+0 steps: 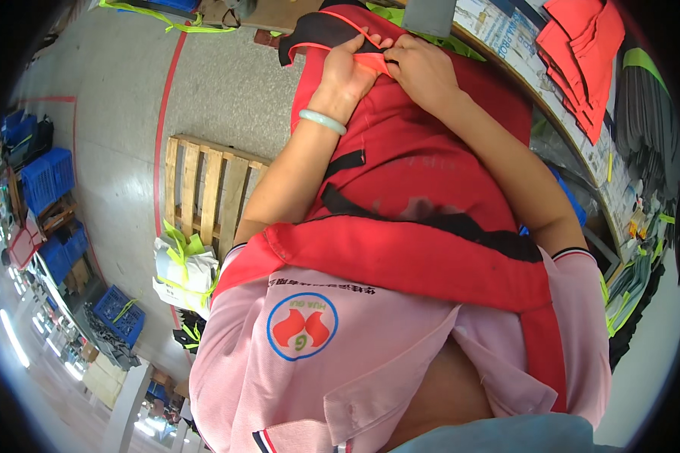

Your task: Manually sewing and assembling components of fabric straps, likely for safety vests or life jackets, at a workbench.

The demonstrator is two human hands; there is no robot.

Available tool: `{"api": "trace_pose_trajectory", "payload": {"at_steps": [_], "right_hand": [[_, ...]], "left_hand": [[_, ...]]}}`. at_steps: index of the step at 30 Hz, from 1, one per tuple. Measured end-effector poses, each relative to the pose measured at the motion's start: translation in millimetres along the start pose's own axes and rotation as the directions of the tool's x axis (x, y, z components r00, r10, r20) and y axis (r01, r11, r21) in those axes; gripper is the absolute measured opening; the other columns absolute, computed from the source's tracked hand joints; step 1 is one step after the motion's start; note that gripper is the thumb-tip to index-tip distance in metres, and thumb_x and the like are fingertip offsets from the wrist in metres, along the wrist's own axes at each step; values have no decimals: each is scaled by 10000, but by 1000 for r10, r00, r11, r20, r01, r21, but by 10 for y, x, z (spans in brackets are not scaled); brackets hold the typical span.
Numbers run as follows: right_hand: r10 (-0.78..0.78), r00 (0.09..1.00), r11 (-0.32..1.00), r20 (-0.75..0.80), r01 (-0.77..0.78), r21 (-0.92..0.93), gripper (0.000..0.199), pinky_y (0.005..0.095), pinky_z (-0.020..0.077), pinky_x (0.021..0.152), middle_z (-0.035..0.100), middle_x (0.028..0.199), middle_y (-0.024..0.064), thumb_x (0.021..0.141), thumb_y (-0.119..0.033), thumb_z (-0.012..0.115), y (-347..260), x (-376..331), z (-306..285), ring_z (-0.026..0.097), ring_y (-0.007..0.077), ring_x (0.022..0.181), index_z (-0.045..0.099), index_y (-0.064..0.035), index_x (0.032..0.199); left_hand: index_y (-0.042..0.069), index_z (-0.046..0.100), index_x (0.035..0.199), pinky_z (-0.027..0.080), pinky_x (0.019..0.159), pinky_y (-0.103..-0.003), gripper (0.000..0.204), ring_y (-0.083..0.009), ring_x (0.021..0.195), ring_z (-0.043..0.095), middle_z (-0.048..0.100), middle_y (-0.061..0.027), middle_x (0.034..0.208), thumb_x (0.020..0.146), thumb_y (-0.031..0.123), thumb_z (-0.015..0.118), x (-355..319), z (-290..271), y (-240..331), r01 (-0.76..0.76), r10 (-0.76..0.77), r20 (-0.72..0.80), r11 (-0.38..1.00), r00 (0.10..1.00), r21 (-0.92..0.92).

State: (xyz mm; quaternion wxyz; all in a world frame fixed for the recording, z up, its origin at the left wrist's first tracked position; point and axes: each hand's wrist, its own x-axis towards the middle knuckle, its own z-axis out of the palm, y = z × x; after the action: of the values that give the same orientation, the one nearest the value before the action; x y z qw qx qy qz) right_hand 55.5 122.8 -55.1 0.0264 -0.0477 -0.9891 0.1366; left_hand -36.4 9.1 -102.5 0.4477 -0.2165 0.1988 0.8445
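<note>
A red garment with black trim (pixel 423 166) lies draped over my lap and chest, reaching up to the top of the view. My left hand (pixel 347 72), with a pale green bangle on its wrist, pinches the garment's red and black upper edge. My right hand (pixel 423 68) grips the same edge right beside it, the fingers of both hands touching. A black collar piece (pixel 317 30) hangs from that edge to the left of my left hand.
A wooden pallet (pixel 204 192) lies on the grey floor at left, with a white bundle tied in yellow-green strap (pixel 181 272) below it. Blue crates (pixel 49 177) stand far left. A worktable at right (pixel 559 121) carries stacked red pieces (pixel 582 53) and dark fabric (pixel 646 128).
</note>
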Motion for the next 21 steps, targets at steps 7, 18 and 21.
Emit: {"api": "trace_pose_trajectory", "payload": {"at_steps": [7,18,21], "right_hand": [[-3,959,802,-285,173,571,37,332,461,710,544,862,65,796,-64,622,-168,-112,-197,561,243,783,605,-35,811],[-8,869,828,-494,283,484,90,294,464,689,563,950,65,811,-47,626,73,-166,-591,567,228,785,587,-32,890],[-253,807,909,-534,387,154,78,327,470,731,578,983,71,821,-88,608,28,-165,-765,580,260,857,579,-47,881]], "left_hand": [[-10,456,1060,458,934,-520,191,-341,945,549,529,-147,939,976,110,332,0,-23,67,-19,19,-47,1000,999,-6],[-99,474,1252,423,1007,-430,653,-327,1082,555,545,-219,1216,940,474,500,-767,117,335,239,-345,232,891,910,385],[-19,593,1161,443,956,-399,472,-304,1042,580,607,-183,1133,858,332,677,-1122,388,432,-44,20,41,165,999,985]]}}
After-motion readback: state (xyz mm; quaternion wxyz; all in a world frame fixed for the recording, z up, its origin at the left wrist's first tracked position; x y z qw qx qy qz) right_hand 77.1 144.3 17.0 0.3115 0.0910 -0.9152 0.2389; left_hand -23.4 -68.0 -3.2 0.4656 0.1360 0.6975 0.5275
